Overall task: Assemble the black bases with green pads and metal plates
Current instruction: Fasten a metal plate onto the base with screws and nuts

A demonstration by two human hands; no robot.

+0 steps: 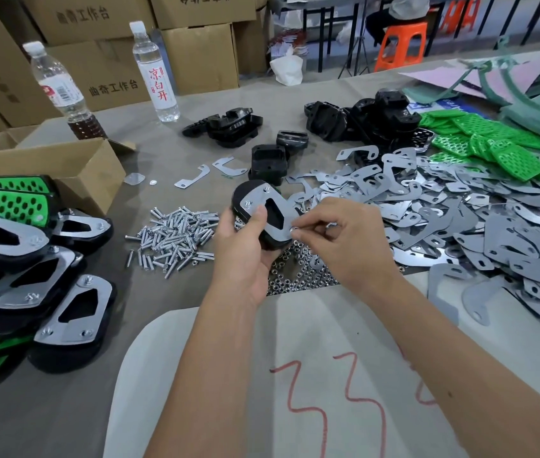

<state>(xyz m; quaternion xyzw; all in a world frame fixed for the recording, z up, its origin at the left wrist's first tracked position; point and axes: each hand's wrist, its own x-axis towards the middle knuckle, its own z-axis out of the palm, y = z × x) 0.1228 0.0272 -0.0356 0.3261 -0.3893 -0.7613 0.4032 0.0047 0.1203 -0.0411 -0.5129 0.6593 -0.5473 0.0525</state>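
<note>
While left hand (245,249) grips black base (271,241), plate up (steadied, probably) — right hand (338,239) pinching nut (294,230) at five o'clock corner. Screws (176,233) at nine o'clock — handy.

Black is seen on the loose bases (361,122), bright green with a pattern of dark oval holes on the pads (506,143), and dull silver-grey on the metal plates (460,206) and screws (176,233); the tabletop (169,160) is covered in grey-brown, and a white sheet (295,358) is marked with red scrawl
</note>
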